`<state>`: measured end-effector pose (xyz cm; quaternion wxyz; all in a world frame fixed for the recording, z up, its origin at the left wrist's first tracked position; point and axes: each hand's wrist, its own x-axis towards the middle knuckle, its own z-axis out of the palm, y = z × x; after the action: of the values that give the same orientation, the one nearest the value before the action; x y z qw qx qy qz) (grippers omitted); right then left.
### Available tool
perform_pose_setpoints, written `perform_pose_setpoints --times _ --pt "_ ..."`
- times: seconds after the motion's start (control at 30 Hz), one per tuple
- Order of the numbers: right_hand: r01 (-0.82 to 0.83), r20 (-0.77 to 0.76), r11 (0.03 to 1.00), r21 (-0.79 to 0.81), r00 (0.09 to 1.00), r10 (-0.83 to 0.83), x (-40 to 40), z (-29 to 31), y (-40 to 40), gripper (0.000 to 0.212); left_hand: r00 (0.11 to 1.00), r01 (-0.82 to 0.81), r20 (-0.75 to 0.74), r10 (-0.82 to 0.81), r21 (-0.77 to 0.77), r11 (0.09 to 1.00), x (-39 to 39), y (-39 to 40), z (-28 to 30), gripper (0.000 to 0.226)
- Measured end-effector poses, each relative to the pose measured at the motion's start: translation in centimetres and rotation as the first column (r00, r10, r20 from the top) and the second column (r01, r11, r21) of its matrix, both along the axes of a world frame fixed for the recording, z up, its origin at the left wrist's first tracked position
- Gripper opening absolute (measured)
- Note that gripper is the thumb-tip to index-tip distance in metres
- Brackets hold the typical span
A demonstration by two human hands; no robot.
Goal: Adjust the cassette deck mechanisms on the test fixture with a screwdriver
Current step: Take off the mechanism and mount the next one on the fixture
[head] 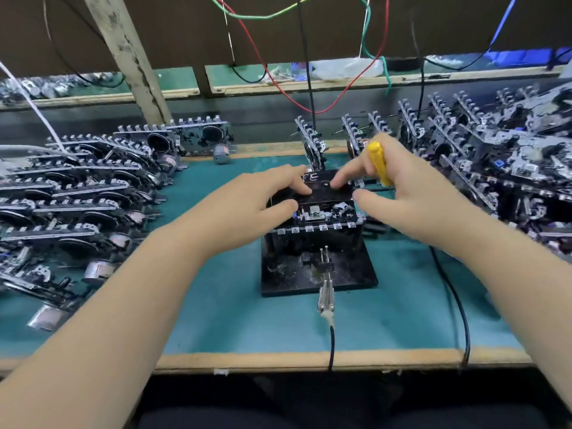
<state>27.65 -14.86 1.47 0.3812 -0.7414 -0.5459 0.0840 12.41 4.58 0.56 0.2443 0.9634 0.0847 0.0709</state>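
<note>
While a cassette deck mechanism (322,209) sits on the black test fixture (318,267) at the middle of the counter (247,320), the left hand (263,196) rests on its top with fingers extended. The right hand (399,187) grips a yellow screwdriver (379,162), index finger reaching to the deck; adjustment looks unstarted, with piles waiting left and right. White marks, perhaps "FE", cannot be read surely.
</note>
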Motion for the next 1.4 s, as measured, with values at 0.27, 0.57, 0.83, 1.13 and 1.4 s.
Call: perform_pose_setpoints --times 0.27,0.57,0.83,1.13,1.4 --pt "0.14 -0.245 0.974 0.18 0.965 -0.094 -0.5 -2.7 0.8 0.024 0.997 0.061 0.039 -0.068 0.16 0.985 -0.1 0.1 -0.2 0.06" --pt "0.155 -0.249 0.966 0.206 0.963 -0.101 -0.9 -3.2 0.7 0.025 0.993 0.057 0.099 -0.063 0.068 0.996 -0.4 0.1 -1.7 0.047" --pt "0.154 -0.236 0.974 0.167 0.965 -0.112 -1.6 -3.1 0.2 0.022 0.957 -0.069 0.277 0.083 -0.06 0.996 -1.5 -3.0 -5.2 0.086" --pt "0.169 -0.236 0.972 0.166 0.963 -0.127 -1.9 -3.1 -0.1 0.037 0.846 -0.189 0.405 0.347 -0.382 0.905 0.3 -4.9 -7.6 0.065" --pt "0.34 -0.25 0.927 0.162 0.922 -0.294 -2.4 -4.0 -2.0 0.034 0.792 -0.144 0.508 0.34 -0.386 0.911 0.3 -4.7 -9.2 0.06"
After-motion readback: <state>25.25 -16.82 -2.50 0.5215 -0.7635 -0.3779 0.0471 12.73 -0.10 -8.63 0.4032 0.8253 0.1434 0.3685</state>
